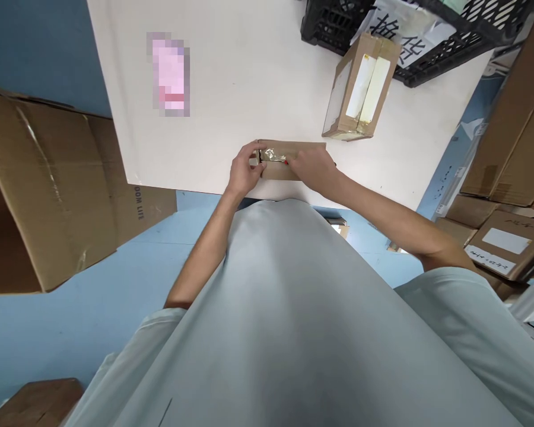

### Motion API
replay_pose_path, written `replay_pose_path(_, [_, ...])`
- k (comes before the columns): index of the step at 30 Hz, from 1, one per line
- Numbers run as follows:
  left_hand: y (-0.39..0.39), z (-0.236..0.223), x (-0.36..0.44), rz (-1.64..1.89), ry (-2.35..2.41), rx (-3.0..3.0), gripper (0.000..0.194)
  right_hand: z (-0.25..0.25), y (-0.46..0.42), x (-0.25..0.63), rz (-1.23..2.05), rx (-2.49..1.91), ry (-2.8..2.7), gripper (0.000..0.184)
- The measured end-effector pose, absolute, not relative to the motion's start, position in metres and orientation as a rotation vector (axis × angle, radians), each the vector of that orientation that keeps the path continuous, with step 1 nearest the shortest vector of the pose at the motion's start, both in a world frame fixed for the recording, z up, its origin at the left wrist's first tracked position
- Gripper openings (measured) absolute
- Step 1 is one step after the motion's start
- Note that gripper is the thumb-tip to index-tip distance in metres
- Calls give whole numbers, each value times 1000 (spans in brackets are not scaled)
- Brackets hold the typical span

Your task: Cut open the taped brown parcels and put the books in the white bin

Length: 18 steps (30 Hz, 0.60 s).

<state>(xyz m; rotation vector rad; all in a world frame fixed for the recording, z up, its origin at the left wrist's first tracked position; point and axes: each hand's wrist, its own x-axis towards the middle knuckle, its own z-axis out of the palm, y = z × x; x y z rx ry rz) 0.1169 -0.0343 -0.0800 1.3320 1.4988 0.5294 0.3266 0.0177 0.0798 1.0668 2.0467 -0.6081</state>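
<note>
A small cardboard box (279, 172) with shiny clear tape along its top lies at the near edge of the white table (231, 107). My left hand (244, 171) grips its left end, fingers at the far side and thumb at the near side. Over the right part of the box, my right hand (314, 169) is closed around a small tool. Only a red bit (287, 162) at its front and a dark end behind the hand show, so its kind is hidden. The red bit sits at the taped seam.
A taller taped carton (360, 89) stands at the right, beside a black plastic crate (338, 24) with a paper sign. A blurred pink item (171, 74) lies at the left. A large open carton (66, 184) is left of the table; stacked boxes (509, 243) line the right.
</note>
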Motion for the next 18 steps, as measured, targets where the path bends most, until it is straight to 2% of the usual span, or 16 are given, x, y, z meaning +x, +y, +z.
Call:
replay_pose_path(11, [-46, -68, 160, 496, 1478, 1343, 52, 89, -2, 383, -584, 1114, 1918, 55])
replay_pose_path(15, [-49, -67, 166, 484, 1467, 1407, 47, 96, -9, 402, -644, 1125, 1886, 70])
replay_pose_path(18, [-51, -63, 167, 469, 1446, 1454, 46, 96, -18, 410, -675, 1158, 1868, 71])
